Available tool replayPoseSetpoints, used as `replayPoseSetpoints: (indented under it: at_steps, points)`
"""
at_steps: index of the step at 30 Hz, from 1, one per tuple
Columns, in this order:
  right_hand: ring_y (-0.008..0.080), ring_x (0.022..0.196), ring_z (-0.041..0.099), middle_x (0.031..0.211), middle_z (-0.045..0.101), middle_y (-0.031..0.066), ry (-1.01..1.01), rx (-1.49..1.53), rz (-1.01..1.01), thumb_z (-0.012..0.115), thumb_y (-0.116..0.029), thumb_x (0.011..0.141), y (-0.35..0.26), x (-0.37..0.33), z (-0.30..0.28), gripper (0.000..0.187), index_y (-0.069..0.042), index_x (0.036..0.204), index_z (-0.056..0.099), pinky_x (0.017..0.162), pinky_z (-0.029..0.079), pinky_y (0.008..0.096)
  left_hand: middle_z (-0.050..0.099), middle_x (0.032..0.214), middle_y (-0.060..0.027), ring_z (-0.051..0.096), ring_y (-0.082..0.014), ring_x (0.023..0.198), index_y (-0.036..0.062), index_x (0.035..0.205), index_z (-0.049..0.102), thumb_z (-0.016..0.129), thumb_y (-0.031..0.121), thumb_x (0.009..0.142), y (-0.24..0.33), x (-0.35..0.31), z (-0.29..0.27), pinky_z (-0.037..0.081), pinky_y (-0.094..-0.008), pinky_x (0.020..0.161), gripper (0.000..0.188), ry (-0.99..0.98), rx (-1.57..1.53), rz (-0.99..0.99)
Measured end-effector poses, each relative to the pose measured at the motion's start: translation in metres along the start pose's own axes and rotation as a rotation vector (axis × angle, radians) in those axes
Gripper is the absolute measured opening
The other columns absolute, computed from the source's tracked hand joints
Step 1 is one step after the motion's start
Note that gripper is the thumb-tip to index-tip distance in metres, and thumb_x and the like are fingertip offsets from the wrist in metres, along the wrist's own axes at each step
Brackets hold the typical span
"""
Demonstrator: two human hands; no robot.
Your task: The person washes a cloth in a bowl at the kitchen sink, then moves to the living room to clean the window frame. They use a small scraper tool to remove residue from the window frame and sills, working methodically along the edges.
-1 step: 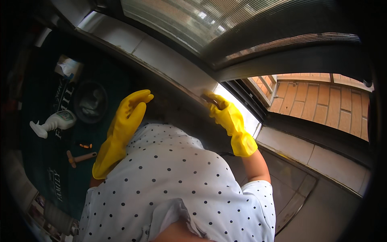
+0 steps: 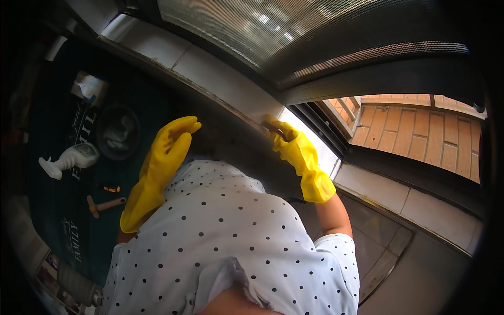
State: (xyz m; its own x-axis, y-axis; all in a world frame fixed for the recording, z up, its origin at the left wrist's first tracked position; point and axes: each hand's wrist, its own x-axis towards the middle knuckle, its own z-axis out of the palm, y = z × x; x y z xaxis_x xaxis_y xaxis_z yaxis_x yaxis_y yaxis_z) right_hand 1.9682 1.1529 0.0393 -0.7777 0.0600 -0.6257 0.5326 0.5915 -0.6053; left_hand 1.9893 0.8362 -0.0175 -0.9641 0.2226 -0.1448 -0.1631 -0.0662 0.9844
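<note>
Brownish, small and mostly hidden: a narrow tool (image 2: 272,126), just above centre of the frame, pinched in the fingers of the right hand (image 2: 294,146). Only its short dull tip shows past the glove; kind of tool cannot be told. Tip lies against the dark sliding-door track (image 2: 231,110) that runs diagonally from upper left toward centre right, grimy along its edge, with pale stone sill (image 2: 210,68) just above it.

Right hand wears a yellow rubber glove, cuff ending at mid forearm, fingers curled closed around the tool. Left hand (image 2: 173,140), left of centre, same yellow glove, fingers straight and together, holding nothing; it sits flat near the track's lower edge, whether touching cannot be told.

Lower centre: white polka-dot shirt (image 2: 231,236) of the person, filling the bottom of the frame.

Left side: dark green mat (image 2: 58,210) on the floor. On it, a white spray bottle (image 2: 71,158) lying on its side, a dark round bowl (image 2: 118,131) with a rag inside, a small wooden-handled brush (image 2: 105,205), well apart from both hands.

Upper centre: ribbed shutter or screen (image 2: 273,26). Right: terracotta-tiled balcony floor (image 2: 420,136) in sunlight.
</note>
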Motion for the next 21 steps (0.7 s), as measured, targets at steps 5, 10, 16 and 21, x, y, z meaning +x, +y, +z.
replayPoseSetpoints:
  at_steps: [5,10,16,21]
  points:
    - [0.0073,0.075,0.057,0.109,0.069,-0.0002,-0.01,0.021,-0.033,0.059,-0.013,0.096,0.002,0.002,-0.002,0.042,-0.014,0.138,0.06,0.065,0.045,0.0196,0.061,0.131,-0.0131,0.057,-0.0212,0.124,0.0022,0.136,0.053,0.05,0.006,0.101,-0.004,-0.002,0.0,0.041,-0.0335,0.109,0.035,0.026,-0.002,0.018]
    - [0.0079,0.067,0.054,0.088,0.065,0.0003,-0.023,-0.01,-0.032,0.057,-0.016,0.096,0.01,0.004,-0.007,0.043,-0.018,0.138,0.06,0.063,0.046,0.0218,0.06,0.132,-0.0137,0.057,-0.0222,0.125,0.0031,0.136,0.053,0.051,0.01,0.102,-0.001,-0.005,0.0,0.04,-0.0338,0.11,0.035,0.026,-0.057,0.024]
    - [0.0073,0.075,0.057,0.114,0.069,0.0019,-0.058,0.044,-0.112,0.059,-0.014,0.097,0.009,0.01,-0.003,0.043,-0.014,0.14,0.057,0.063,0.044,0.0185,0.059,0.133,-0.014,0.056,-0.0216,0.125,0.0027,0.137,0.052,0.051,0.009,0.102,-0.004,-0.004,-0.001,0.04,-0.0339,0.111,0.036,0.029,-0.056,0.019]
    - [0.0076,0.074,0.057,0.112,0.069,0.0018,-0.065,0.013,-0.095,0.06,-0.014,0.098,0.018,0.012,-0.005,0.042,-0.014,0.14,0.057,0.062,0.044,0.0187,0.06,0.133,-0.0138,0.056,-0.0213,0.125,0.0027,0.137,0.052,0.051,0.008,0.102,-0.004,-0.003,-0.002,0.04,-0.0339,0.111,0.036,0.054,-0.018,-0.007]
